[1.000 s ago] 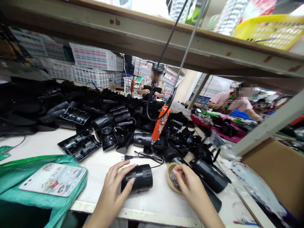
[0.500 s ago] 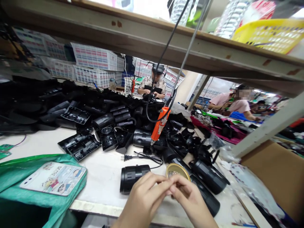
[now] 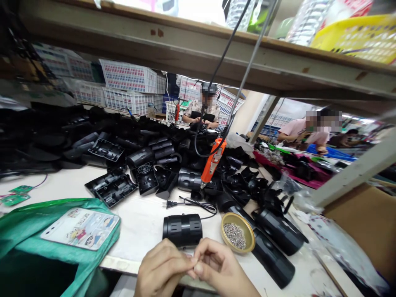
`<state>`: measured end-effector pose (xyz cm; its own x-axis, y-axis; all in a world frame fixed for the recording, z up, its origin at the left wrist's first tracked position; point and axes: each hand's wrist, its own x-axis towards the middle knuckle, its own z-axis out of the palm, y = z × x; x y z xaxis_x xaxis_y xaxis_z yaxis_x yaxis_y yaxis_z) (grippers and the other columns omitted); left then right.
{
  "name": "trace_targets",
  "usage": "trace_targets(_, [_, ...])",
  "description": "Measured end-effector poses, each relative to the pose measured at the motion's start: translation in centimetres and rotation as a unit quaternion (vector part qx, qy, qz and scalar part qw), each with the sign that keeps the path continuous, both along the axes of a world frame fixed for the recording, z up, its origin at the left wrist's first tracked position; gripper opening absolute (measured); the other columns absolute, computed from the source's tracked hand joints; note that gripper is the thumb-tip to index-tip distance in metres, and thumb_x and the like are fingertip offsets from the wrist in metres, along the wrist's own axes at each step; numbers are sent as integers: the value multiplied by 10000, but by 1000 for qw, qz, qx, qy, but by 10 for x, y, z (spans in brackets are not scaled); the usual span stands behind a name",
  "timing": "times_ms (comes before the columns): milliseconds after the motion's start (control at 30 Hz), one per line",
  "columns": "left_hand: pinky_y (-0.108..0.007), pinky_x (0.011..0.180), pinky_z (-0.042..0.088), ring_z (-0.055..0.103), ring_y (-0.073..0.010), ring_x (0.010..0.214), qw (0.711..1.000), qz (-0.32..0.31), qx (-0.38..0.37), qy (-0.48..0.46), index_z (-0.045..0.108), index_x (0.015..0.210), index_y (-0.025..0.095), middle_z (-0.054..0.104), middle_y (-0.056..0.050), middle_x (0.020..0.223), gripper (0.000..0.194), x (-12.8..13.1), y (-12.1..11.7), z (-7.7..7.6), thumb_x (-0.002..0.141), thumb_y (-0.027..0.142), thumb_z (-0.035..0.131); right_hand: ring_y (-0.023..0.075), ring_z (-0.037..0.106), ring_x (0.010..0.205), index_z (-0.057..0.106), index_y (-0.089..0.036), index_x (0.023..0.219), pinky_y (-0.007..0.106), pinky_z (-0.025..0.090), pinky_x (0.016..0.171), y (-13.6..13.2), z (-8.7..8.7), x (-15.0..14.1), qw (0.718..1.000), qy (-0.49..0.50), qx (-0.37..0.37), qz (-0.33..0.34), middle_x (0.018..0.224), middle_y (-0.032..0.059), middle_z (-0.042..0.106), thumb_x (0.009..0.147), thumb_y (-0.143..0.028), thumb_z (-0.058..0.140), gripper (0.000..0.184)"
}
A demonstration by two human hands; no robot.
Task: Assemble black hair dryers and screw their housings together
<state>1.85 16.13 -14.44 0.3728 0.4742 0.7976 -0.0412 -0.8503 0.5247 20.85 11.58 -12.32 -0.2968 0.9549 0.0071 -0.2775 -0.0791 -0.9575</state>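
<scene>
My left hand (image 3: 162, 268) and my right hand (image 3: 218, 266) meet at the table's front edge, fingertips pinched together on something too small to make out. Just beyond them lies a black cylindrical housing (image 3: 182, 229) on its side, with a power cord (image 3: 192, 203) trailing behind it. To its right stands a small yellow bowl (image 3: 246, 231) holding several small screws (image 3: 235, 235). An orange electric screwdriver (image 3: 213, 161) hangs on a cable above the table.
A pile of black plastic shells (image 3: 117, 156) fills the back of the white table (image 3: 139, 222). More black housings (image 3: 278, 231) lie at the right. A green bag (image 3: 37, 247) with a phone (image 3: 81, 227) sits at left. Two people (image 3: 206, 108) work farther back. A shelf (image 3: 198, 45) spans overhead.
My left hand let go of the black housing and my right hand left the screw bowl. Both hands came together near the table's front edge in a pinch.
</scene>
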Motion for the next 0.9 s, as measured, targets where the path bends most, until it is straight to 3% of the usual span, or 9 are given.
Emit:
trace_targets(267, [-279,670,547,671,-165,754,1000,2,8,1,701,1116,230,744,-30,812,176,4,13,6,1009,145,591,129,574,758,637,-172,899,256,397,723,1,4,-4,999,1,-27,-45,797,12,636,857,-416,815,305])
trace_targets(400, [-284,682,540,654,-174,767,999,8,-22,44,719,1039,244,729,-22,799,131,8,20,5,1002,180,610,160,584,813,667,-180,887,280,427,774,4,-6,-1,992,-76,-20,-103,829,15,633,854,-464,799,314])
trace_targets(500, [-337,789,534,663,-216,888,994,48,-19,94,737,981,262,759,-13,831,98,8,26,0,989,248,641,162,586,801,670,-189,875,276,443,755,7,-16,5,985,-107,-6,-133,825,13,627,862,-478,782,311])
trace_targets(667, [-397,891,497,687,-262,991,971,143,-149,120,749,892,269,793,-18,938,211,17,47,-2,1007,326,582,158,614,726,670,-197,843,265,488,711,13,-19,21,973,-123,41,-190,742,11,650,874,-490,763,310])
trace_targets(767, [-390,873,494,699,-263,961,956,178,-200,123,734,895,249,783,-33,978,214,27,65,2,998,296,553,187,679,767,662,-202,891,288,530,743,20,-14,24,947,-176,88,-254,769,36,703,919,-495,706,297])
trace_targets(900, [-349,815,496,709,-250,901,942,185,-246,130,734,871,258,775,-12,941,218,36,83,10,970,337,557,211,689,810,661,-210,943,326,537,761,37,-13,16,884,-283,162,-336,833,54,715,1008,-451,572,265])
